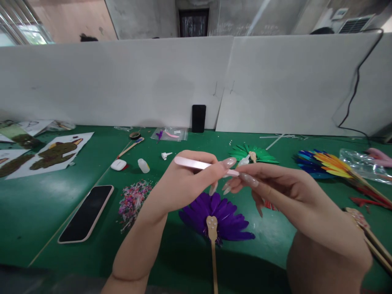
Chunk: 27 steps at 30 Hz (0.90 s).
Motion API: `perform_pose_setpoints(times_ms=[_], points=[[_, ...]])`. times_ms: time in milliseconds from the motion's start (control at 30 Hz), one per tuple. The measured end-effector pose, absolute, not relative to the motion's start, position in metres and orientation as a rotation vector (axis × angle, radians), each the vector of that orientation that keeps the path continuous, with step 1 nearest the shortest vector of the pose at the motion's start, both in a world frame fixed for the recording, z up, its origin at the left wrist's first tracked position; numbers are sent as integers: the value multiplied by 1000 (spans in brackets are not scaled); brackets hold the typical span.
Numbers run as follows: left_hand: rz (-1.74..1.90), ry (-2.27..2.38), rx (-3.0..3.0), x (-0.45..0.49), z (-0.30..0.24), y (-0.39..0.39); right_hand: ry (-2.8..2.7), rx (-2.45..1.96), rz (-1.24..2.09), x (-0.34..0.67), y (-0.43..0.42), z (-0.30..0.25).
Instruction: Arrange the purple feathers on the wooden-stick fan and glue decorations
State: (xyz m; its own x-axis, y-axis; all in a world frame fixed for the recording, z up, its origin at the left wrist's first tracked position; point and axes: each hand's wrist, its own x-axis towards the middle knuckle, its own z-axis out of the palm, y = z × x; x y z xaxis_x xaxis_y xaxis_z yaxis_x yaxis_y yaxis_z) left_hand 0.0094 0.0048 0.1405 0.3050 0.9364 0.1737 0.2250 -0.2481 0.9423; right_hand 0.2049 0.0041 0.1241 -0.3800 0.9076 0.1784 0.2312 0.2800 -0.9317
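Note:
My left hand (192, 179) is closed round a pair of pale pink tweezers (191, 163), which point to the right. The tip of the tweezers meets the pinched fingertips of my right hand (275, 188); whatever lies between those fingers is too small or hidden to make out. Below both hands a purple feather fan (223, 216) rests on the green table, its wooden handle (213, 261) toward me and small pearl-like beads on the handle's head. Behind my right fingers a green feather fan (263, 154) shows, with a white-tipped glue bottle (244, 160) partly hidden beside it.
Left of my hands are a phone (86, 214), a heap of dried colourful bits (134, 200), a small white bottle (143, 165) and a white earbud case (119, 164). A blue and yellow feather fan (333, 163) lies at right. A white partition (122, 81) bounds the back.

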Motion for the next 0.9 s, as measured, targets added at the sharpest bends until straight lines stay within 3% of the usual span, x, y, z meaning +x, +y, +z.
perform_pose_setpoints(times_ms=[433,900], points=[[1049,1101,1671,11,139,6,-1889,-1094,862,205,6,120],[1497,958,1415,2,142,1,-1675,-852,1450,193,24,120]])
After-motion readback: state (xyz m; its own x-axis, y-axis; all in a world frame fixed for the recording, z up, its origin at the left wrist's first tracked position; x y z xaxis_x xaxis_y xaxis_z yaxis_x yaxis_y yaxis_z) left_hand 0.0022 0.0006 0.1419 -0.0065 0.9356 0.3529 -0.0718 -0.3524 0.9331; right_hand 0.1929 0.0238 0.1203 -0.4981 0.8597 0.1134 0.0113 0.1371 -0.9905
